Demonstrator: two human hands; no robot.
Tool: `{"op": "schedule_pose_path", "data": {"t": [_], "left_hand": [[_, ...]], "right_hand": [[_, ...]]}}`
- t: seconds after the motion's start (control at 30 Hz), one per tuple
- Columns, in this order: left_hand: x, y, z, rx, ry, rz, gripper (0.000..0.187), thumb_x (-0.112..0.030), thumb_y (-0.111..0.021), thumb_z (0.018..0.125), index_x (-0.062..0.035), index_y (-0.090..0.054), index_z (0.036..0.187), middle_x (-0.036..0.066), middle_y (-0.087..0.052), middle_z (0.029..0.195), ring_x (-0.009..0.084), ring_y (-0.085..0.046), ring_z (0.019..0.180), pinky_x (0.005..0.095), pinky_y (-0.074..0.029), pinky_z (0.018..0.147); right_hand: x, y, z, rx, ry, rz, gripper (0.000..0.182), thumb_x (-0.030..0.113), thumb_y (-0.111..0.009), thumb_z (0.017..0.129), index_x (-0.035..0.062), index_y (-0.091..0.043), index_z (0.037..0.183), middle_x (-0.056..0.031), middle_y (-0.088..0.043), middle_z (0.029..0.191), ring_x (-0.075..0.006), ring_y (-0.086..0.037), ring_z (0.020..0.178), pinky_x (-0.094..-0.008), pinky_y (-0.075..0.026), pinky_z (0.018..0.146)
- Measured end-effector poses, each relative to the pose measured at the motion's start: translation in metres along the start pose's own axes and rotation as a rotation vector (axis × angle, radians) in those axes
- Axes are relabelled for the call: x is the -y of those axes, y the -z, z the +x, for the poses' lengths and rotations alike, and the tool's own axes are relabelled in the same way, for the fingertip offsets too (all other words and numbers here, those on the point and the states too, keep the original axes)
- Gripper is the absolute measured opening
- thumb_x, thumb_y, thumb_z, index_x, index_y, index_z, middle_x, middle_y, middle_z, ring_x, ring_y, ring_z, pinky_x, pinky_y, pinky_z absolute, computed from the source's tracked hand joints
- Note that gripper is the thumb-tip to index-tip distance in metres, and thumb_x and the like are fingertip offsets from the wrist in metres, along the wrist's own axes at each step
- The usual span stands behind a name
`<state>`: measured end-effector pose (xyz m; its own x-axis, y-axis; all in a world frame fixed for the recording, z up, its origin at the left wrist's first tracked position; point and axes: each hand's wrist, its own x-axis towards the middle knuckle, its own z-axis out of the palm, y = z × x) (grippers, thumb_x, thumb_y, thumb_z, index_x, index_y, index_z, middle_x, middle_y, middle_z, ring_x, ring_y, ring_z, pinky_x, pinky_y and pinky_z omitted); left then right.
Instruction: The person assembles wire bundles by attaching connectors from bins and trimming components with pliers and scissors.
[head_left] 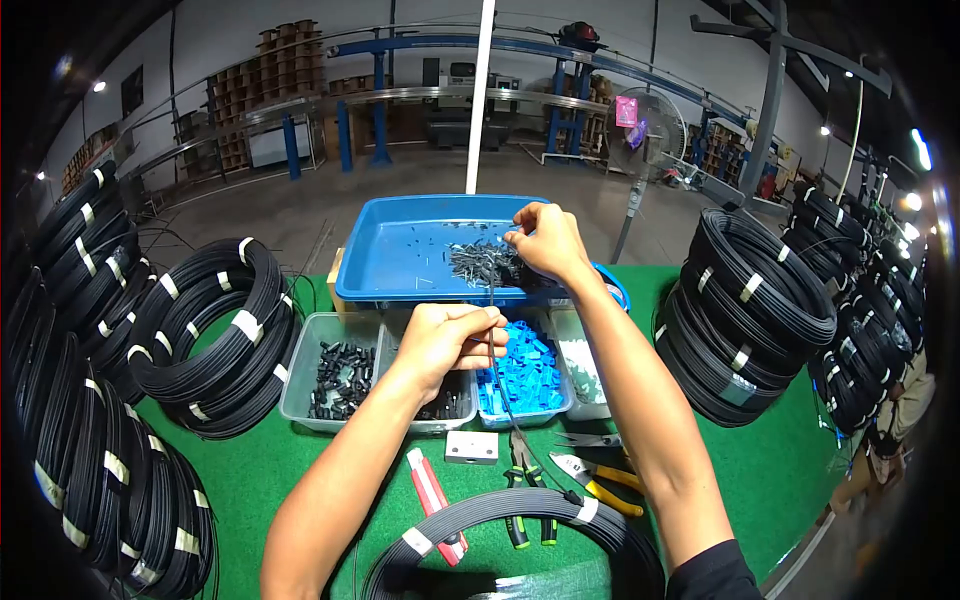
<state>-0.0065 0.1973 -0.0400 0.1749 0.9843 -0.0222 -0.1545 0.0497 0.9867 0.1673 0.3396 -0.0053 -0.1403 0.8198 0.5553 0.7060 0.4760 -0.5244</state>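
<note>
My left hand [445,345] pinches a thin black cable [498,375] between thumb and fingers, just in front of the blue tray [352,262]. The cable runs down past the pliers toward a black cable coil [470,515] at the near edge, and its tip rises above my fingers. Over the tray's right part, my right hand [548,243] has its fingertips pressed together; what they hold, if anything, is too small to make out. Dark cable scraps [482,262] are heaped below and beside it.
Clear bins hold black connectors [342,378], blue clips [522,375] and pale pieces [583,372]. On the green mat lie a red cutter [432,495], green-black pliers [522,480], yellow-handled cutters [595,485] and a grey block [472,447]. Cable coils [755,310] flank both sides.
</note>
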Motion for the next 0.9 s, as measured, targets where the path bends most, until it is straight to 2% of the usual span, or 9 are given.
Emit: {"op": "schedule_pose_path", "data": {"t": [0.03,0.13,0.17,0.27,0.37,0.4,0.53,0.63,0.9], "left_hand": [[0.000,0.001,-0.004,0.008,-0.026,0.003,0.027,-0.027,-0.065,0.095,-0.0013,-0.071,0.104,0.008,-0.073,0.088,0.0153,-0.072,0.078,0.0244,-0.058,0.068],[-0.007,0.002,-0.024,-0.001,-0.101,0.057,0.028,-0.027,-0.065,0.095,-0.0011,-0.071,0.103,0.007,-0.072,0.086,0.0142,-0.071,0.076,0.0247,-0.057,0.069],[-0.010,0.000,-0.035,-0.003,-0.146,0.113,0.028,-0.027,-0.065,0.095,-0.0005,-0.072,0.102,0.006,-0.071,0.084,0.0130,-0.069,0.074,0.0252,-0.056,0.069],[-0.021,-0.008,-0.072,0.005,-0.238,0.110,0.027,-0.024,-0.066,0.095,0.0016,-0.072,0.101,0.006,-0.071,0.081,0.0129,-0.068,0.070,0.0250,-0.055,0.065],[-0.032,-0.020,-0.116,0.018,-0.353,0.165,0.023,-0.019,-0.066,0.094,0.0022,-0.074,0.099,0.008,-0.072,0.080,0.0119,-0.066,0.069,0.0241,-0.052,0.063],[-0.035,-0.025,-0.131,0.020,-0.391,0.228,0.022,-0.018,-0.066,0.094,0.0023,-0.075,0.098,0.008,-0.072,0.079,0.0114,-0.066,0.069,0.0240,-0.051,0.062],[-0.028,-0.046,-0.183,0.008,-0.488,0.321,0.020,-0.013,-0.067,0.093,0.0047,-0.075,0.096,0.009,-0.074,0.081,0.0115,-0.069,0.073,0.0264,-0.056,0.069],[-0.029,-0.059,-0.208,-0.027,-0.494,0.442,0.015,-0.010,-0.070,0.090,0.0023,-0.076,0.096,0.010,-0.075,0.082,0.0128,-0.071,0.073,0.0260,-0.056,0.070],[-0.019,-0.062,-0.209,0.007,-0.702,0.570,0.014,-0.011,-0.073,0.087,-0.0017,-0.078,0.096,0.011,-0.076,0.082,0.0145,-0.072,0.072,0.0269,-0.055,0.067]], "right_hand": [[0.005,0.007,-0.004,-0.008,0.031,0.042,0.031,0.018,-0.076,0.079,0.0004,-0.071,0.104,-0.0175,-0.073,0.090,-0.0318,-0.072,0.087,-0.0385,-0.055,0.080],[0.029,0.038,-0.042,-0.053,0.106,0.119,0.027,0.016,-0.074,0.080,-0.0010,-0.070,0.101,-0.0176,-0.073,0.090,-0.0295,-0.072,0.082,-0.0376,-0.055,0.078],[0.038,0.050,-0.058,-0.054,0.103,0.179,0.026,0.014,-0.073,0.081,-0.0025,-0.070,0.101,-0.0175,-0.073,0.089,-0.0261,-0.071,0.078,-0.0368,-0.055,0.076],[0.047,0.077,-0.106,0.054,0.112,0.389,0.029,0.014,-0.076,0.081,-0.0002,-0.069,0.106,-0.0058,-0.071,0.089,-0.0111,-0.063,0.076,-0.0282,-0.051,0.069],[0.067,0.105,-0.158,0.198,0.065,0.688,0.034,0.006,-0.073,0.087,0.0019,-0.062,0.118,-0.0041,-0.068,0.101,-0.0099,-0.065,0.091,-0.0242,-0.052,0.079],[0.075,0.111,-0.173,0.165,0.069,0.773,0.036,0.011,-0.077,0.085,0.0040,-0.064,0.117,-0.0017,-0.069,0.097,-0.0047,-0.061,0.085,-0.0203,-0.045,0.067],[0.107,0.135,-0.223,0.188,0.126,1.037,0.054,0.010,-0.079,0.083,0.0072,-0.053,0.131,-0.0033,-0.071,0.101,-0.0069,-0.064,0.092,-0.0215,-0.044,0.068],[0.123,0.151,-0.237,0.173,0.197,0.927,0.068,0.006,-0.080,0.079,0.0078,-0.045,0.137,-0.0042,-0.074,0.098,-0.0079,-0.066,0.093,-0.0247,-0.043,0.072],[0.125,0.148,-0.250,0.085,0.196,0.967,0.066,0.003,-0.077,0.081,0.0061,-0.044,0.138,-0.0042,-0.074,0.090,-0.0091,-0.070,0.086,-0.0229,-0.044,0.072]]}}
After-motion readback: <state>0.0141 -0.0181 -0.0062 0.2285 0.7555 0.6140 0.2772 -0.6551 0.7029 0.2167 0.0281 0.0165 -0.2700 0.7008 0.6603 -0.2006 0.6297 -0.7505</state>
